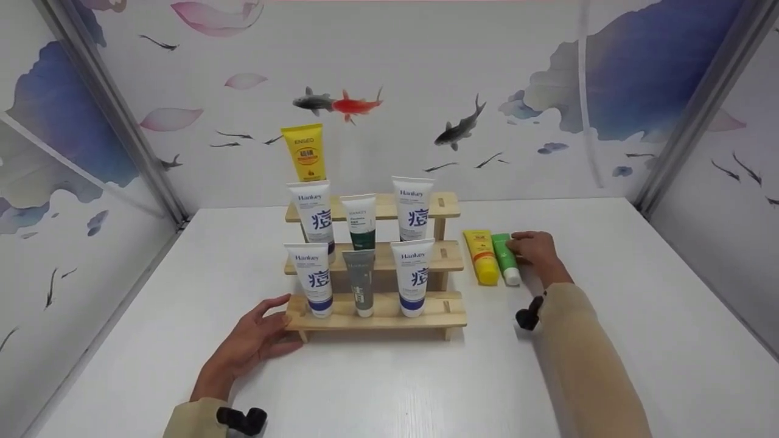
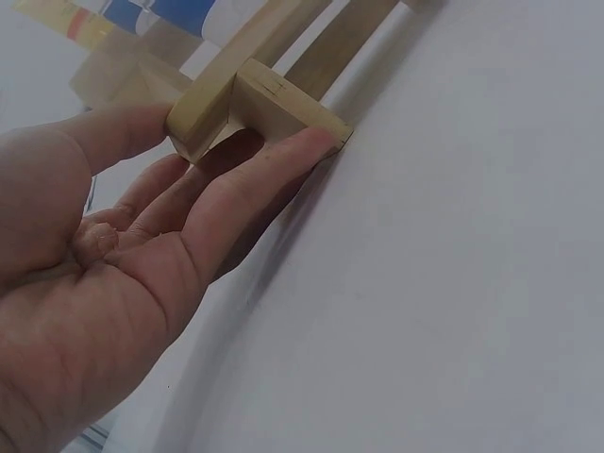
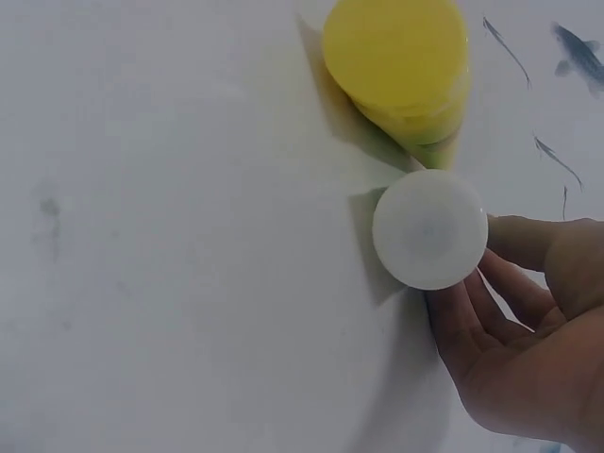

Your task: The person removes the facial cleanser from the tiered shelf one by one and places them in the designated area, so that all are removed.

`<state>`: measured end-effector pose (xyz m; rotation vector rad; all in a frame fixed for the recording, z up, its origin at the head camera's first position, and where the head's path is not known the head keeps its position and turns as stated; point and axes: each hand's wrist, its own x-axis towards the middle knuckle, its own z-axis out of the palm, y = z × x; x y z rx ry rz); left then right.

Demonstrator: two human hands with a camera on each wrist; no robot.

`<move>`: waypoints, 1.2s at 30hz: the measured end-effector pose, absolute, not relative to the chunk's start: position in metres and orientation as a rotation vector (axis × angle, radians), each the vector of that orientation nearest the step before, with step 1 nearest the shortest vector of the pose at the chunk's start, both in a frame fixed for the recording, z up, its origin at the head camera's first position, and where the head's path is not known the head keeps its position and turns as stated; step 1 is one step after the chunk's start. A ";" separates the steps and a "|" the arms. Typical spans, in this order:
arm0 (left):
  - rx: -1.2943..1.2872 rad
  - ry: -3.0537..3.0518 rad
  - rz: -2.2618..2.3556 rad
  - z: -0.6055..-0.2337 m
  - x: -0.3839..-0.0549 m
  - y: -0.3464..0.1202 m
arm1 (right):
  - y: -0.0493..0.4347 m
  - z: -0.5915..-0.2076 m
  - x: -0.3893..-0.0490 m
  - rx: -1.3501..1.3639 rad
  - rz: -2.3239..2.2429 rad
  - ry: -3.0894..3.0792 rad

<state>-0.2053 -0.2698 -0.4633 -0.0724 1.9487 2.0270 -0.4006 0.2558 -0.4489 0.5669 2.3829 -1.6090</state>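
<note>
My left hand (image 1: 258,337) holds the left end of a three-tier wooden display rack (image 1: 383,317). In the left wrist view, the thumb touches the bottom shelf's end (image 2: 200,115) and a finger lies along the support leg below it. To the right of the rack, my right hand (image 1: 538,252) pinches a green squeeze tube (image 1: 504,250) near its flat end. The tube's white cap (image 3: 429,229) faces the right wrist camera, hiding most of its body. Beside it on the table lies a yellow squeeze tube (image 1: 481,255).
White tubes with blue print (image 1: 412,274) and a grey tube (image 1: 359,280) stand on the bottom tier. The middle tier bears more white tubes, one with a dark green base (image 1: 362,222). A yellow tube (image 1: 307,152) stands top left. A patterned wall (image 1: 395,55) closes the back.
</note>
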 end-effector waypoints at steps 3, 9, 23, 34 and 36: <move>-0.076 1.946 2.024 -0.463 -0.206 -0.269 | 0.257 -0.449 -0.400 0.580 -1.612 2.389; -0.087 1.949 2.010 -0.464 -0.208 -0.269 | 0.256 -0.445 -0.397 0.597 -1.627 2.372; -0.114 1.932 2.033 -0.464 -0.207 -0.269 | 0.241 -0.409 -0.388 0.449 -1.677 2.475; -0.142 1.966 2.018 -0.464 -0.207 -0.267 | 0.223 -0.365 -0.377 0.162 -1.818 2.494; -0.143 1.974 2.017 -0.463 -0.207 -0.266 | 0.218 -0.357 -0.375 0.112 -1.818 2.500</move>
